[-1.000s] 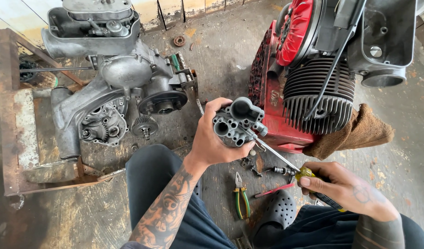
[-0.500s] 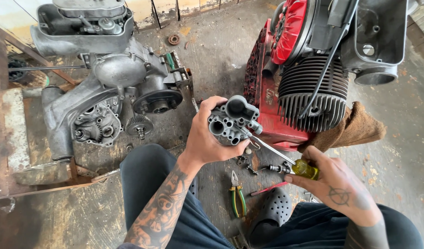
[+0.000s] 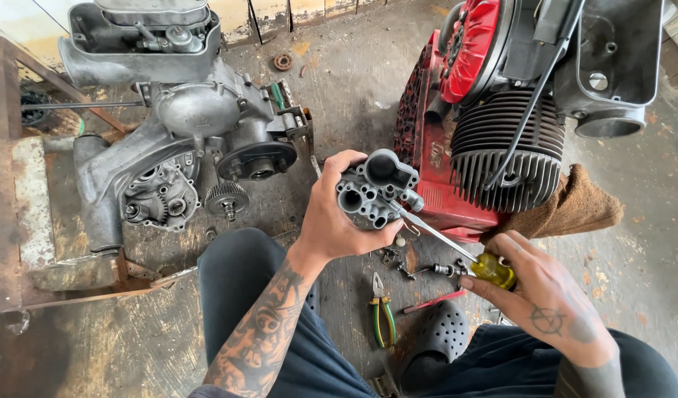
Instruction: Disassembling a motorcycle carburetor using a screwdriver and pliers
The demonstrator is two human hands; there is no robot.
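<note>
From my head camera I look down at my two hands over the floor (image 3: 634, 273). My left hand (image 3: 335, 221) holds a small grey metal part (image 3: 374, 190) up in front of me, above my knee, between the two engines. My fingers (image 3: 346, 163) are curled tight around its back, so its face with the round holes points at me and I can work on it. The part looks lumpy and dull, with one big hole on top and smaller holes below.

My right hand (image 3: 545, 302) is closed around the yellow handle of a screwdriver (image 3: 457, 247). I hold it low and slanted so the long thin shaft reaches up to the part. The tip seems to touch the right side of the part, but I cannot see it well.

Pliers (image 3: 381, 318) with green and yellow grips lie on the floor below. A grey engine (image 3: 191, 140) sits to the left and a red engine (image 3: 486, 133) to the right.
</note>
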